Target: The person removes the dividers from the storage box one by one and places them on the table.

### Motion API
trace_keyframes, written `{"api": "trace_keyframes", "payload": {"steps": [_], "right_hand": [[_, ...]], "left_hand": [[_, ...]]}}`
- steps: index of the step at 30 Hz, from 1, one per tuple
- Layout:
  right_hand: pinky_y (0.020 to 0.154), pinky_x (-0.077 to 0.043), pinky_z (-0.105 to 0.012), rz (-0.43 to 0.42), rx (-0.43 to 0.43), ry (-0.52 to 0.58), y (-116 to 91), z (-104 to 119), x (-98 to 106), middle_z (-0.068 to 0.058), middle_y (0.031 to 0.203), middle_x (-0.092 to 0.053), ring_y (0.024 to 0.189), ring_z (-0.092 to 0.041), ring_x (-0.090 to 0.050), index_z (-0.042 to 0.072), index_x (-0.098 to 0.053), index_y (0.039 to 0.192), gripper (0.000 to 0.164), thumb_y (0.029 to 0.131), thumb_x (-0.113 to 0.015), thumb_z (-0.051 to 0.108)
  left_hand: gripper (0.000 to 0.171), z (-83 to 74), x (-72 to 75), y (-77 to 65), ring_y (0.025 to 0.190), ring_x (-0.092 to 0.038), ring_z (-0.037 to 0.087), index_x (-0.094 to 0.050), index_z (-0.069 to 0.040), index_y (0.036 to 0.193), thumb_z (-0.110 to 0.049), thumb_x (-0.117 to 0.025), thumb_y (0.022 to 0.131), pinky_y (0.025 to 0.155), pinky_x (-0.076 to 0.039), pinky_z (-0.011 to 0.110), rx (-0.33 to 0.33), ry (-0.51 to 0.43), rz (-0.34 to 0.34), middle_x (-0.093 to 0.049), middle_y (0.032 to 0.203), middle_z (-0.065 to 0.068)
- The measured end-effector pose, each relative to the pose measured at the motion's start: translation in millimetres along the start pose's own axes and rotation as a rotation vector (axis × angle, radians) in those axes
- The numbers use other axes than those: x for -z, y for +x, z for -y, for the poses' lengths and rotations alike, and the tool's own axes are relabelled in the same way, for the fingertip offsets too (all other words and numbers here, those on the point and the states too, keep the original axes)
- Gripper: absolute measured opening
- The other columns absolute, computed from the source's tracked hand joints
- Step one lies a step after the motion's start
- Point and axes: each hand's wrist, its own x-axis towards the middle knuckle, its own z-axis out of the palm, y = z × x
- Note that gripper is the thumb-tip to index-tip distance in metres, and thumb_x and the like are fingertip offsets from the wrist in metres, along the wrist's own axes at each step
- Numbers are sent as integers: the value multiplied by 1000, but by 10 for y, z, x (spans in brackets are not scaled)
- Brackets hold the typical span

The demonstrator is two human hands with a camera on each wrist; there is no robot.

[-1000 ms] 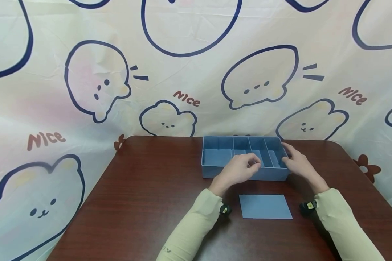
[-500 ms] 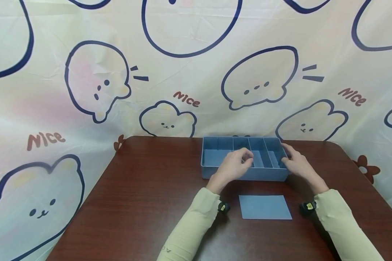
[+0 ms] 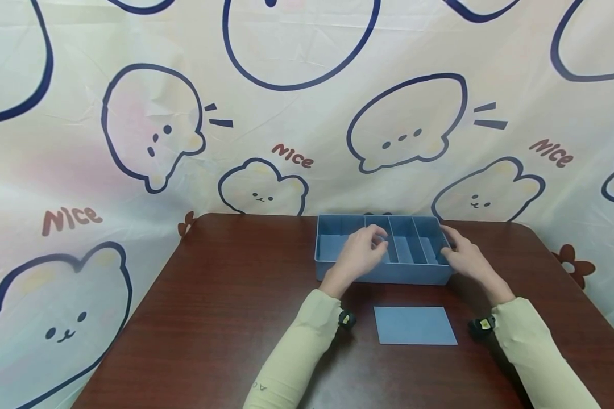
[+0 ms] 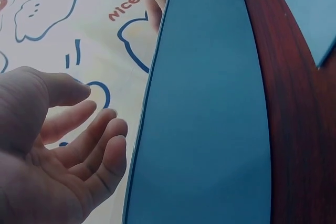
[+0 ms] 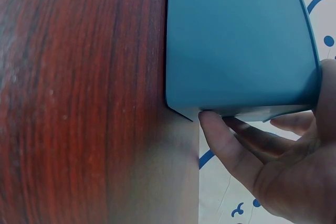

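4-compt blue box (image 3: 409, 275), R hand (image 3: 468, 259) holding end.

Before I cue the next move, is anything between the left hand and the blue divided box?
Nothing visible: the left hand hovers over the blue divided box, with no object between. The blue panel lies on the table in front, outside that gap.

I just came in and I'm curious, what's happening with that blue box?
A person has both hands at a divided blue box on the brown table. The right hand holds the box at its right end. The left hand is over the box, fingers loosely curled, with nothing to be seen in it. A flat blue rectangle lies on the table, between the box and the person.
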Motion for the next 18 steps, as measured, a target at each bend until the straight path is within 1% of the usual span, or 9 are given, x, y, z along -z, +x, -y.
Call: {"api": "trace_keyframes", "payload": {"steps": [9,18], "right_hand": [[93,-44,-68,0,0,6,-7,26,0,-34,155,-21,127,-57,-41,7,-10,157,64,101,-38,14],[91,-45,-68,-5,-2,10,-10,2,-11,-34,155,-21,126,-58,-42,8,-9,158,64,101,-38,16]], "left_hand": [[29,56,46,43,102,-62,15,-61,-18,125,-29,-58,98,81,-53,31,40,-1,-25,-64,115,0],[35,112,88,88,110,-60,20,-58,-15,130,-28,-58,98,89,-53,38,73,-11,-50,-63,124,6]]}}
